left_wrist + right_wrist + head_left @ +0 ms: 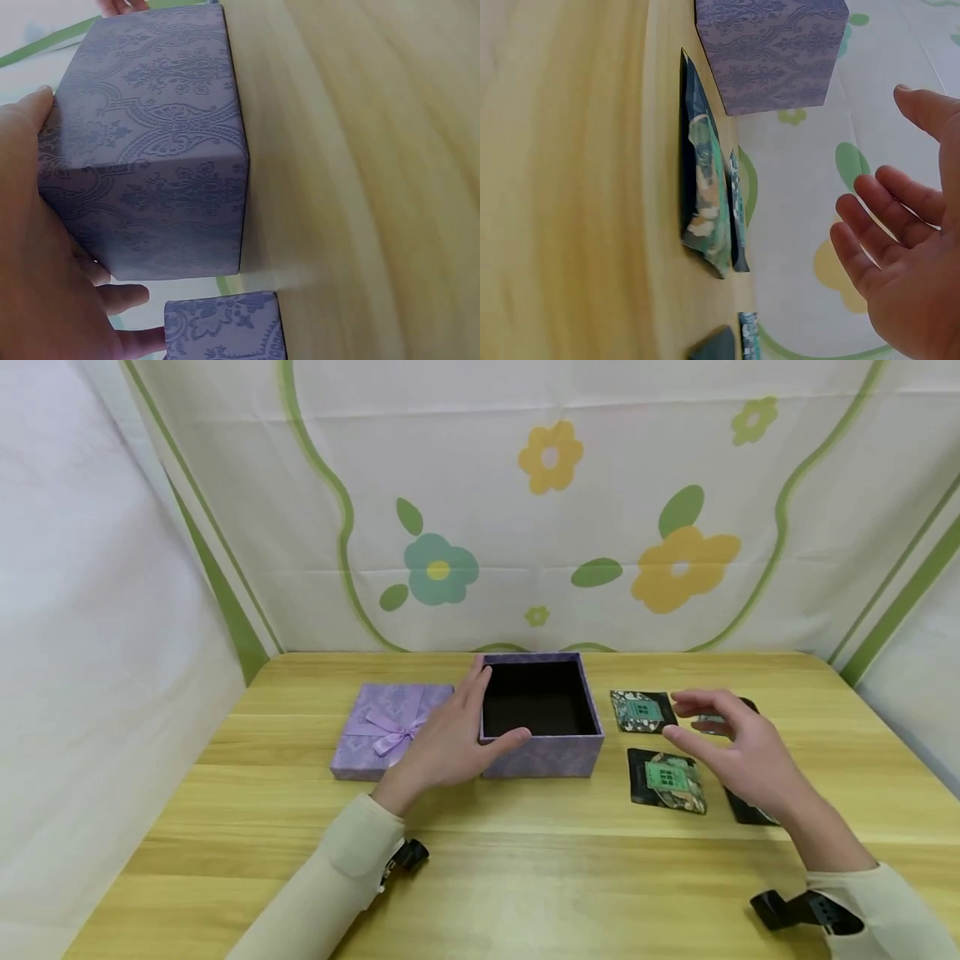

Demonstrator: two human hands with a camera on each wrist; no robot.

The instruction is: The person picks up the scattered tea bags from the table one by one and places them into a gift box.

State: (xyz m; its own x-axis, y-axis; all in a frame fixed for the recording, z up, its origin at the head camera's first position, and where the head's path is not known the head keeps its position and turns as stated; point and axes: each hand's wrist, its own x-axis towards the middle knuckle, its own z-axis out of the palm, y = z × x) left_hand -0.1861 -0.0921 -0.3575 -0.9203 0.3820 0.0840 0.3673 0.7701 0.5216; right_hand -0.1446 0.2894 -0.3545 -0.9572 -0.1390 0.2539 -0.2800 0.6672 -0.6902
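A purple patterned gift box [542, 757] stands without its lid, its black inside showing. My left hand [459, 735] rests along the box's left side, thumb at the front rim, fingers reaching toward the back corner. To its left lies the purple lid [360, 739] with a ribbon bow, partly behind that hand. My right hand [738, 752] hovers over the sachets on the right, fingers loosely bent with nothing between them. Below and beside it lie a green-labelled sachet [666, 780] and a teal-labelled sachet [642, 711]. Further dark sachets [746, 810] are partly hidden by this hand.
The wooden table [525, 877] carries everything. A white curtain [480, 527] with printed flowers hangs right behind its far edge, and white cloth [97, 635] hangs at the left side. Each sleeve has a black wrist camera [806, 910].
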